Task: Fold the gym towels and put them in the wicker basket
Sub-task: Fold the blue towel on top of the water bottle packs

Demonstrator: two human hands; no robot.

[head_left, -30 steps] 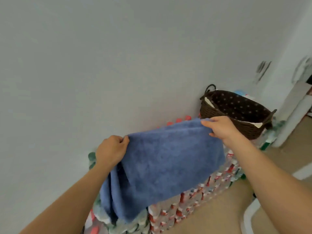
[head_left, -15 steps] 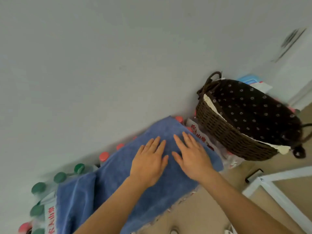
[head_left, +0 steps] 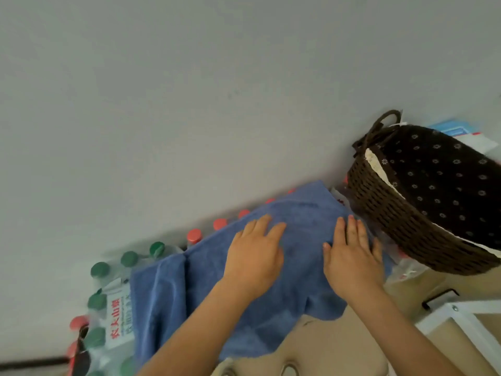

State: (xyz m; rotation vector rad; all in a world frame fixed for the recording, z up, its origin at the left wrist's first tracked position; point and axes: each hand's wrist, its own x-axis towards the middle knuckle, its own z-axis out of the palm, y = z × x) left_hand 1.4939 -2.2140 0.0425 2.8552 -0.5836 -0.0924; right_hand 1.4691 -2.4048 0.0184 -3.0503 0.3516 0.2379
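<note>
Fingers first: the left fingers (head_left: pixel 264 225) lie straight and slightly fanned, flat on the cloth, and the right fingers (head_left: pixel 351 226) sit straight and close together, thumb and little finger splayed. Nothing is pinched. The left hand (head_left: pixel 254 259) and right hand (head_left: pixel 352 264) press palm-down side by side on the blue towel (head_left: pixel 301 240). The towel is draped over shrink-wrapped bottle packs (head_left: pixel 119 302), with caps peeking out at eleven o'clock and its near edge hanging off toward six. The wicker basket (head_left: pixel 401 213) waits at two o'clock, just beside the towel's far corner. This looks like the smoothing stage. To do it well, sweep flat palms outward from the middle and line up the edges before the next fold. Press lightly, because that bed of caps is lumpy and the overhang could drag the cloth off.
</note>
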